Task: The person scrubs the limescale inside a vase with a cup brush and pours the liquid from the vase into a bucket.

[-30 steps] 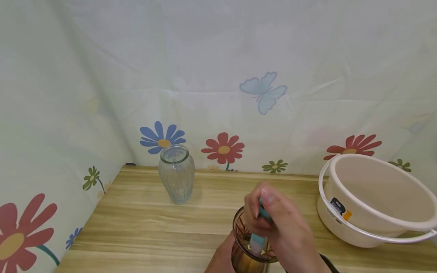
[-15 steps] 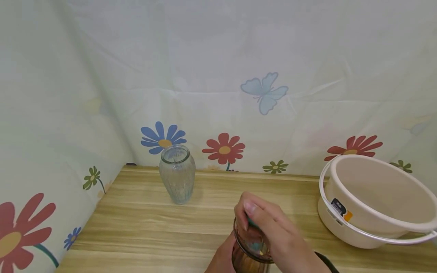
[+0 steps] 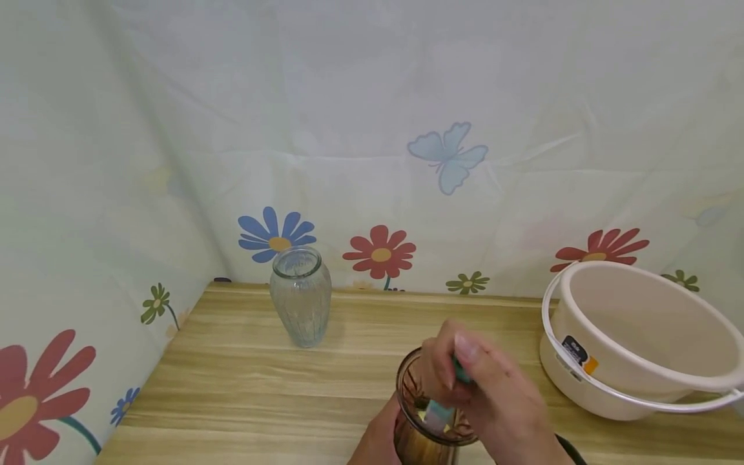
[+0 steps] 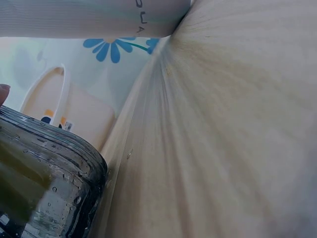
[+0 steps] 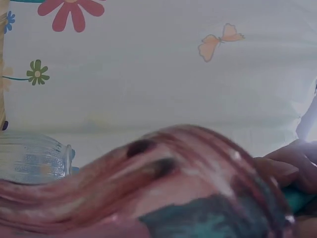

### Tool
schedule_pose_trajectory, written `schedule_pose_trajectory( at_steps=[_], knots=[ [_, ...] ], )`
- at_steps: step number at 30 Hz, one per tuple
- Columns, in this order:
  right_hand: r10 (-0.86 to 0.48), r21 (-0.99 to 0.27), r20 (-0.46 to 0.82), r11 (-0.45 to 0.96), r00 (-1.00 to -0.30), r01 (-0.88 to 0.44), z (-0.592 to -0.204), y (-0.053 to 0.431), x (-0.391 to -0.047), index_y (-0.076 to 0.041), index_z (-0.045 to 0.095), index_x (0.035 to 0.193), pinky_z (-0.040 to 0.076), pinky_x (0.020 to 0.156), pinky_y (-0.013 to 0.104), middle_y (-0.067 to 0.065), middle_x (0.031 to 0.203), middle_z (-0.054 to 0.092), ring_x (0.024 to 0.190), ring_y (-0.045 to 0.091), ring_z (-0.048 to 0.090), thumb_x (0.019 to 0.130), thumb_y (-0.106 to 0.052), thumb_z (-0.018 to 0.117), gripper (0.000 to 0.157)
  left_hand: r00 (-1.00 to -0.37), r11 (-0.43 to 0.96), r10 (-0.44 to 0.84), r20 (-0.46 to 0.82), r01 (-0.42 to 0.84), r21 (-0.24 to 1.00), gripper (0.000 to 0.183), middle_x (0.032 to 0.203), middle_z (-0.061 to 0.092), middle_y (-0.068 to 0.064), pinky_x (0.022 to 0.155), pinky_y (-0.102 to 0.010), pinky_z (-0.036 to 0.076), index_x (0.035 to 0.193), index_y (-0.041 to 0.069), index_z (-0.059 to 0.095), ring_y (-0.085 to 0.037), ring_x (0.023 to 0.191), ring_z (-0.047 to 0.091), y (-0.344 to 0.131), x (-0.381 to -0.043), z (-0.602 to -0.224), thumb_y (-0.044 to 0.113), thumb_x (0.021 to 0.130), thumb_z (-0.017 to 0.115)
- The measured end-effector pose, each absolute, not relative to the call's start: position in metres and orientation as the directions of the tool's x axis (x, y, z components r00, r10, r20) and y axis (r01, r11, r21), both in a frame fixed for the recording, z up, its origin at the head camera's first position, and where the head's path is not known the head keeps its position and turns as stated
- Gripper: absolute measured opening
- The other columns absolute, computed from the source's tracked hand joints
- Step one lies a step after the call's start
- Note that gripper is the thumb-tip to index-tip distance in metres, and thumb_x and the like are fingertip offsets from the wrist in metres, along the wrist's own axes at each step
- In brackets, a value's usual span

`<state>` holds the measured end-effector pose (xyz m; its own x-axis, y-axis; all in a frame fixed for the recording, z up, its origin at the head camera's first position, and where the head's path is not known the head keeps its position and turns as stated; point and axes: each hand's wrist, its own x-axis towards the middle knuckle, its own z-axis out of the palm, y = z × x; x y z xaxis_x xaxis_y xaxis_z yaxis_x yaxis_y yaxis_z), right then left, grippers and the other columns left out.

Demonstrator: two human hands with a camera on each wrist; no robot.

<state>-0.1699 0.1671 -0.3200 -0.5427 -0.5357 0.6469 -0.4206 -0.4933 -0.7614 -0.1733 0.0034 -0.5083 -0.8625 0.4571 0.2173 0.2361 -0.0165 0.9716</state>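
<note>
At the bottom of the head view, a brown tinted glass vase stands with its mouth tilted toward the camera. My left hand holds it round the left side. A teal-handled cleaning brush reaches down into its mouth, and my right hand grips the handle, thumb on top. The brush's working end is mostly hidden by the glass. In the left wrist view, water drops cling to the vase's thick base. Through its wall, the right wrist view shows a teal part of the brush.
A clear ribbed glass vase stands upright farther back on the wooden table. On the right sits a cream bucket with its white handle lowered at the front. Flower-printed curtains hang behind and at the left.
The right hand pushes the brush deeper into the brown vase, then draws it back up and slightly right. The left hand keeps holding the vase in nearly the same place.
</note>
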Motion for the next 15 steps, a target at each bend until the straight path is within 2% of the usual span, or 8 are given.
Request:
schedule_pose_trajectory(
  at_steps=[2,4,9,15],
  knots=[
    [-0.496,-0.692,0.720,-0.573,-0.486,-0.439,-0.319,0.170,-0.173,0.003,0.037,0.088,0.031,0.054,0.034,0.006,0.070,0.030,0.058,0.019,0.034,0.103,0.001,-0.001,0.041,-0.867,-0.026,0.462,0.188,0.199,0.980,0.090,0.143,0.061,-0.002,0.103,-0.021,0.046,0.154,0.025,0.042,-0.005,0.126,0.057,0.004,-0.173,-0.507,0.018,0.076,0.088],
    [-0.457,-0.650,0.755,-0.616,-0.470,-0.446,-0.318,0.174,-0.174,0.004,0.036,0.087,0.031,0.054,0.033,0.006,0.068,0.030,0.058,0.017,0.035,0.103,-0.003,-0.002,0.042,-0.867,-0.042,0.472,0.162,0.162,0.986,0.091,0.143,0.060,-0.001,0.101,-0.021,0.048,0.154,0.026,0.041,-0.006,0.125,0.058,0.005,-0.173,-0.507,0.018,0.076,0.088],
    [-0.424,-0.641,0.754,-0.644,-0.502,-0.418,-0.316,0.179,-0.173,0.003,0.037,0.086,0.029,0.053,0.034,0.005,0.068,0.031,0.058,0.017,0.036,0.104,-0.006,-0.001,0.043,-0.862,-0.059,0.484,0.153,0.143,0.988,0.091,0.142,0.060,0.000,0.099,-0.020,0.048,0.154,0.027,0.041,-0.006,0.125,0.058,0.004,-0.174,-0.508,0.020,0.077,0.089],
    [-0.455,-0.665,0.736,-0.624,-0.502,-0.410,-0.315,0.171,-0.173,0.003,0.036,0.084,0.030,0.052,0.032,0.006,0.067,0.031,0.056,0.018,0.033,0.103,-0.002,0.000,0.042,-0.848,-0.099,0.477,0.232,0.210,0.973,0.092,0.141,0.062,0.000,0.101,-0.020,0.049,0.155,0.025,0.040,-0.007,0.124,0.060,0.005,-0.173,-0.509,0.015,0.077,0.088]
  ],
)
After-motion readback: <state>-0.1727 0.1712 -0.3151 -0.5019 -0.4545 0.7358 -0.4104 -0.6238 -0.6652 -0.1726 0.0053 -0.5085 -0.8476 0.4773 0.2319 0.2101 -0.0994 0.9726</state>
